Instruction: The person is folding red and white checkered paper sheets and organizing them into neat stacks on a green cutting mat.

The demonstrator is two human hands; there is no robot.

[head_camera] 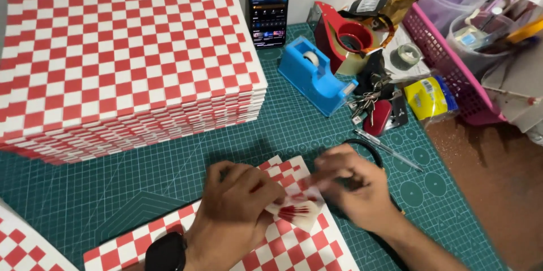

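A red and white checkered paper sheet point(294, 242) lies on the green cutting mat near the front edge. My left hand point(237, 203) presses on it and pinches a folded white corner piece with a red print point(297, 211). My right hand point(353, 183) grips the same small piece from the right, its fingers blurred. A black watch point(165, 253) is on my left wrist.
A tall stack of checkered sheets point(124, 61) fills the back left. A blue tape dispenser point(314, 76), a red tape dispenser point(345, 36), keys point(370, 104), a pen point(387, 149), a phone point(268, 2) and a pink basket point(452, 67) crowd the back right. The green cutting mat point(141, 180) covers the table.
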